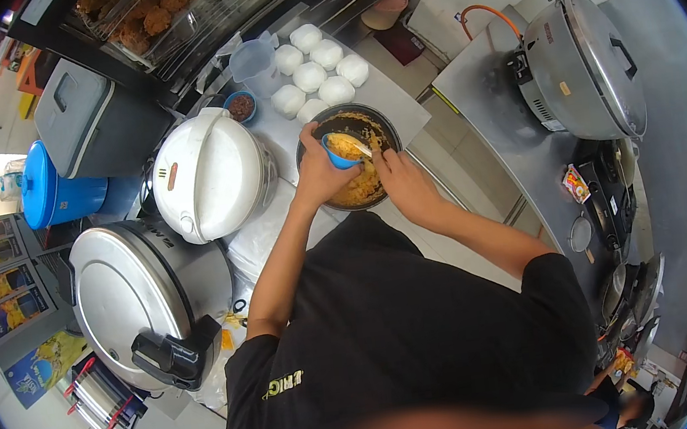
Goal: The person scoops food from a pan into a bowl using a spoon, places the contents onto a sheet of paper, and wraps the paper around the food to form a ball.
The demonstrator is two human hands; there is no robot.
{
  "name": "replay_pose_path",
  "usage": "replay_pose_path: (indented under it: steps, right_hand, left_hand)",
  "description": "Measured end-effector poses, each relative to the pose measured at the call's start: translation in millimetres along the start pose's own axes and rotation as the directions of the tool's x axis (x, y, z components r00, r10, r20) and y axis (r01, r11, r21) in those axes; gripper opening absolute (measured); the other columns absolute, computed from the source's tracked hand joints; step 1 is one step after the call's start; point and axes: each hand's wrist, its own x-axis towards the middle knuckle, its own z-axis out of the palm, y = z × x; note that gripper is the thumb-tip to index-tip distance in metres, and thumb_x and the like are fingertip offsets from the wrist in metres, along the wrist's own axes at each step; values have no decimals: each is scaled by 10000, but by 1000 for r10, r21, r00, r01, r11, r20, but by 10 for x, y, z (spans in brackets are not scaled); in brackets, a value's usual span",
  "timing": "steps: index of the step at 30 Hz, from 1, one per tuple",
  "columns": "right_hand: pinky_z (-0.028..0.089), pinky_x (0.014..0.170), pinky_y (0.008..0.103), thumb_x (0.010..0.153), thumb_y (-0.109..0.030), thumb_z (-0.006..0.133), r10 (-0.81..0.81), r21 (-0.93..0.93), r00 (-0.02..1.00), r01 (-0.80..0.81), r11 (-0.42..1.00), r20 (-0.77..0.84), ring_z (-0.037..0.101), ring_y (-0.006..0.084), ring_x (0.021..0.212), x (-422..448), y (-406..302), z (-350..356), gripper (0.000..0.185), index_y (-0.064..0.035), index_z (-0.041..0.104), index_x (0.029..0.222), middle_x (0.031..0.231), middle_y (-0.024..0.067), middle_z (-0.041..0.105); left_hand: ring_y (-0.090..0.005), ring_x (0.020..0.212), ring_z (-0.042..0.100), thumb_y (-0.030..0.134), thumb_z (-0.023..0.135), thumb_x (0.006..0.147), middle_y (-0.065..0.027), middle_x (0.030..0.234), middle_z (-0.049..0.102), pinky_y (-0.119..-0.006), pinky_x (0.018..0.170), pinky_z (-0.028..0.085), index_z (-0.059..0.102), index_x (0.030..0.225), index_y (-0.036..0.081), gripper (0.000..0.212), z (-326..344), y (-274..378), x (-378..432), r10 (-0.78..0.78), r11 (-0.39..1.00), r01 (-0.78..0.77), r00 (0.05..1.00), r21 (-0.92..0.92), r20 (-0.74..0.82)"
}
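My left hand is closed around a small blue cup with yellow rice in it, held over a dark round pot. In my right hand is the handle of a spoon or paddle, its far end in the cup. More yellow rice covers the pot's bottom and clings to its wall. Beyond the pot, several round white wrapped portions lie close together on the metal table. Beside them are a clear plastic pitcher and a blue-rimmed bowl of dark red-brown food.
A white rice cooker and a large metal one stand at left, near a blue lidded bucket. At right, a counter bears a big cooker and a stove. Another person is at the far lower right.
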Motion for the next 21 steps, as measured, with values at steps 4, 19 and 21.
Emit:
replay_pose_path:
  steps: [4, 19, 21]
  right_hand:
    - [614, 905, 413, 906, -7, 629, -25, -5, 996, 24, 1000, -87, 619, 344, 1159, -107, -11, 166, 636, 127, 464, 1505, 1238, 203, 575]
    - [556, 712, 359, 1035, -176, 738, 552, 910, 833, -194, 365, -44, 664, 188, 740, 53, 442, 88, 187, 7, 748, 1072, 811, 36, 692]
    - [518, 685, 304, 1032, -197, 758, 539, 922, 807, -363, 134, 240, 640, 119, 741, 24, 525, 74, 194, -4, 747, 1046, 785, 3, 693]
  left_hand:
    - [-389, 1151, 730, 199, 1000, 678, -261, 1200, 701, -455, 1021, 575, 209, 1523, -16, 1177, 4, -25, 20, 9, 996, -11, 1000, -83, -21]
    - [-350, 1272, 645, 188, 1018, 695, -245, 1340, 618, -430, 1123, 498, 184, 1513, 21, 1180, 103, -222, -131, 147, 966, -175, 977, -189, -153]
    - [-342, 1287, 630, 178, 1014, 696, -241, 1359, 604, -430, 1132, 488, 184, 1514, 22, 1175, 105, -223, -150, 161, 956, -195, 973, -217, -167]
